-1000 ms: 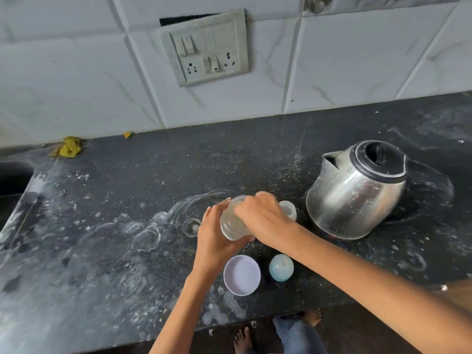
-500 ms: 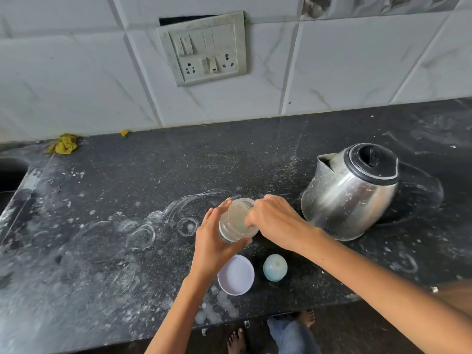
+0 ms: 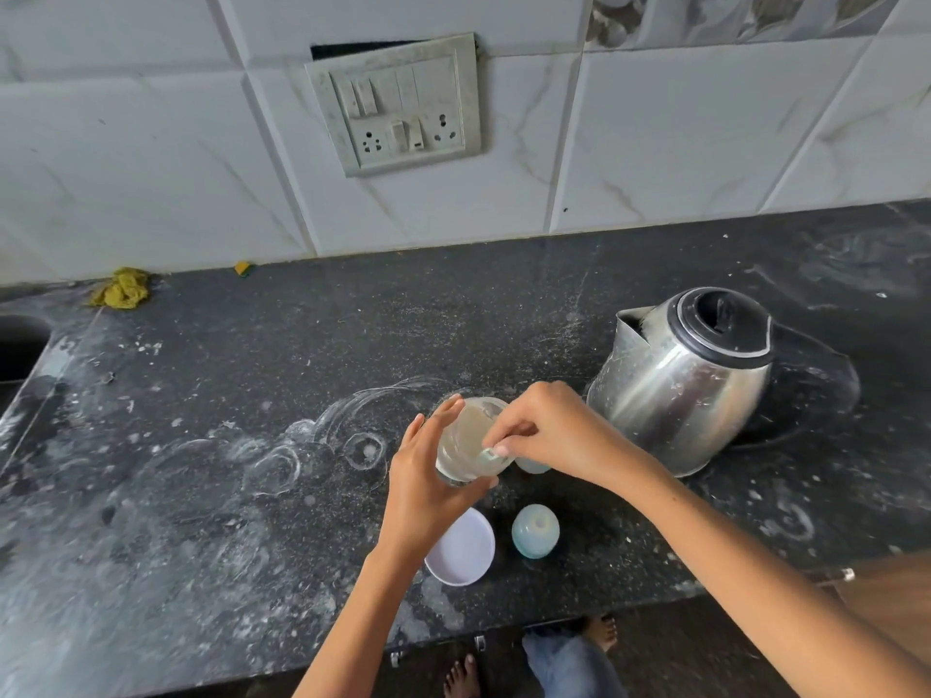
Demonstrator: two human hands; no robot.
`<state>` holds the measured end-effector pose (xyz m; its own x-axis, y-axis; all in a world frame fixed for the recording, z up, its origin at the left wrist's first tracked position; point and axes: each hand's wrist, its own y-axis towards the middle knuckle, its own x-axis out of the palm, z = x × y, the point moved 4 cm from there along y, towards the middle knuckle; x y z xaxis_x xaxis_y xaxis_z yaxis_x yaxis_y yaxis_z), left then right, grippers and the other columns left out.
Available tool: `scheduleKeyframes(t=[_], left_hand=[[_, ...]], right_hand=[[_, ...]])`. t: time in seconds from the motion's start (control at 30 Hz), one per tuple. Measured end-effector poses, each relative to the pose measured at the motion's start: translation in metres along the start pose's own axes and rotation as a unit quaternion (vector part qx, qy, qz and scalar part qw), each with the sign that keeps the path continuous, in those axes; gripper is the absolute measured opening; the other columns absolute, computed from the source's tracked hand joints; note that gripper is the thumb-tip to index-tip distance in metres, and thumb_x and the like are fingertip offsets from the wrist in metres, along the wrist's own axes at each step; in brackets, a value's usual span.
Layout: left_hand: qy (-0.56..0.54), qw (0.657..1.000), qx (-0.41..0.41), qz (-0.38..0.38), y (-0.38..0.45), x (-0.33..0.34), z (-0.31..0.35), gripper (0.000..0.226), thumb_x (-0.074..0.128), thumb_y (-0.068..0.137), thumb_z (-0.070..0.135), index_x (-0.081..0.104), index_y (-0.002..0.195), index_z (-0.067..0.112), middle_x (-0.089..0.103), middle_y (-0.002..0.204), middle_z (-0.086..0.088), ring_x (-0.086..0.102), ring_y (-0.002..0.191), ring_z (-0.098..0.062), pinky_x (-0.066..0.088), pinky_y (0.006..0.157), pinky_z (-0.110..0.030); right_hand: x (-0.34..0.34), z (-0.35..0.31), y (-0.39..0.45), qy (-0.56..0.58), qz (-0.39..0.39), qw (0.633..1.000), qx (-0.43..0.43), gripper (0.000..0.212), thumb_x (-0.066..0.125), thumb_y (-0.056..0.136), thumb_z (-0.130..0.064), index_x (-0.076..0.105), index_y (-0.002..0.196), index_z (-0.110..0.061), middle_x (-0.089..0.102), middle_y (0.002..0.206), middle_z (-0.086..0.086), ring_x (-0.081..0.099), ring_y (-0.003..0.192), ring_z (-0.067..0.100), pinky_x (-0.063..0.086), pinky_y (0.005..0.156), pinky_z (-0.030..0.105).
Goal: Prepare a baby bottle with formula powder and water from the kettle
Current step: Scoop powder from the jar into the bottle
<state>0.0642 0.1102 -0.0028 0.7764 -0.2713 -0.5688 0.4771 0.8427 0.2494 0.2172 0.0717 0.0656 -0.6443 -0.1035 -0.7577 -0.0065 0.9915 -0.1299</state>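
Observation:
My left hand (image 3: 425, 488) grips a clear formula jar (image 3: 466, 440), tilted with its mouth towards the kettle and pale powder inside. My right hand (image 3: 559, 435) pinches a small pale-green scoop (image 3: 491, 453) at the jar's mouth. Just under my right hand a sliver of the pale-blue baby bottle (image 3: 531, 466) shows; most of it is hidden. The steel kettle (image 3: 675, 390) with a black lid stands to the right, close to my right hand. A white round lid (image 3: 463, 549) and a pale-blue domed bottle cap (image 3: 535, 531) lie on the counter below the jar.
The black stone counter (image 3: 226, 445) is dusted with powder and ring marks. A sink edge (image 3: 20, 345) is at far left, with a yellow cloth (image 3: 121, 289) near the wall. A switch and socket plate (image 3: 398, 103) sits on the tiled wall. Bare feet (image 3: 461, 677) show below the counter edge.
My right hand has shifted from covering the jar's mouth to its right rim, and the scoop now shows between its fingers. The jar stays tilted in my left hand.

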Motion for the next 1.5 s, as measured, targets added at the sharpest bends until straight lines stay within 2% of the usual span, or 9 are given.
scheduleKeyframes(t=[0.17, 0.3, 0.4, 0.73, 0.93, 1.1, 1.3, 1.37, 1.5], left_hand=[[-0.013, 1.000, -0.016, 0.006, 0.002, -0.002, 0.001, 0.084, 0.089, 0.058, 0.033, 0.052, 0.133, 0.020, 0.051, 0.141, 0.015, 0.049, 0.126, -0.002, 0.031, 0.116, -0.043], [-0.017, 1.000, -0.022, 0.014, 0.003, -0.004, 0.004, 0.084, 0.089, 0.059, 0.033, 0.051, 0.133, 0.020, 0.054, 0.139, 0.011, 0.046, 0.121, 0.006, 0.038, 0.109, -0.050], [-0.013, 1.000, -0.023, 0.014, 0.004, -0.005, 0.003, 0.085, 0.089, 0.058, 0.032, 0.052, 0.133, 0.018, 0.055, 0.138, 0.008, 0.049, 0.123, -0.001, 0.040, 0.107, -0.050], [-0.021, 0.999, -0.032, 0.019, 0.002, -0.009, 0.004, 0.083, 0.084, 0.056, 0.040, 0.053, 0.130, 0.021, 0.055, 0.126, 0.018, 0.056, 0.116, -0.008, 0.041, 0.106, -0.052], [-0.027, 0.998, -0.059, 0.015, 0.003, -0.007, -0.007, 0.081, 0.085, 0.057, 0.040, 0.051, 0.129, 0.023, 0.059, 0.128, 0.011, 0.055, 0.119, -0.016, 0.045, 0.101, -0.045], [-0.011, 0.997, -0.082, -0.006, 0.011, -0.012, -0.017, 0.079, 0.089, 0.059, 0.039, 0.046, 0.125, 0.033, 0.059, 0.120, 0.015, 0.055, 0.113, -0.013, 0.047, 0.096, -0.037], [0.025, 0.998, -0.061, 0.015, 0.005, -0.013, -0.004, 0.095, 0.081, 0.062, 0.051, 0.037, 0.140, 0.021, 0.041, 0.149, 0.004, 0.038, 0.137, -0.014, 0.031, 0.113, -0.032], [-0.001, 0.997, -0.024, 0.069, -0.007, -0.010, 0.013, 0.082, 0.071, 0.071, 0.057, 0.038, 0.139, 0.026, 0.038, 0.151, 0.006, 0.036, 0.138, -0.009, 0.030, 0.111, -0.028], [-0.069, 0.990, 0.041, 0.119, -0.034, 0.017, 0.044, 0.047, 0.058, 0.091, 0.038, 0.044, 0.132, 0.021, 0.045, 0.143, 0.006, 0.041, 0.135, -0.009, 0.037, 0.109, -0.027]], right_hand=[[-0.012, 0.030, -0.018, 0.175, 0.112, 0.974, 0.093, 0.013, 0.082, 0.076, -0.009, 0.081, 0.085, -0.019, 0.079, 0.077, -0.003, 0.074, 0.073, 0.005, 0.058, 0.073, 0.021], [-0.007, 0.036, -0.031, 0.230, 0.159, 0.953, 0.119, 0.019, 0.083, 0.075, -0.010, 0.079, 0.075, -0.029, 0.077, 0.071, -0.006, 0.074, 0.066, 0.009, 0.059, 0.066, 0.021], [-0.004, 0.040, -0.035, 0.250, 0.186, 0.940, 0.136, 0.019, 0.083, 0.073, -0.008, 0.078, 0.075, -0.027, 0.077, 0.069, -0.003, 0.074, 0.065, 0.014, 0.060, 0.066, 0.024], [0.005, 0.043, -0.032, 0.340, 0.193, 0.909, 0.144, 0.029, 0.082, 0.074, -0.005, 0.079, 0.065, -0.032, 0.077, 0.070, 0.006, 0.076, 0.073, 0.025, 0.061, 0.070, 0.030], [0.008, 0.045, -0.028, 0.383, 0.205, 0.888, 0.153, 0.010, 0.080, 0.077, -0.003, 0.079, 0.082, -0.011, 0.078, 0.075, 0.011, 0.076, 0.077, 0.024, 0.058, 0.065, 0.023], [0.011, 0.041, -0.023, 0.423, 0.205, 0.871, 0.143, 0.011, 0.078, 0.079, -0.001, 0.077, 0.089, -0.004, 0.077, 0.078, 0.013, 0.076, 0.077, 0.021, 0.057, 0.063, 0.019], [0.010, 0.039, -0.027, 0.450, 0.234, 0.850, 0.140, 0.009, 0.078, 0.079, -0.002, 0.077, 0.087, -0.007, 0.078, 0.077, 0.010, 0.076, 0.075, 0.018, 0.057, 0.063, 0.018], [0.006, 0.042, -0.036, 0.456, 0.250, 0.844, 0.135, 0.009, 0.078, 0.080, -0.003, 0.078, 0.087, -0.009, 0.078, 0.080, 0.009, 0.076, 0.078, 0.018, 0.057, 0.064, 0.018], [-0.004, 0.055, -0.061, 0.470, 0.313, 0.813, 0.142, 0.009, 0.079, 0.078, -0.004, 0.079, 0.082, -0.013, 0.079, 0.081, 0.007, 0.076, 0.079, 0.020, 0.059, 0.065, 0.021]])
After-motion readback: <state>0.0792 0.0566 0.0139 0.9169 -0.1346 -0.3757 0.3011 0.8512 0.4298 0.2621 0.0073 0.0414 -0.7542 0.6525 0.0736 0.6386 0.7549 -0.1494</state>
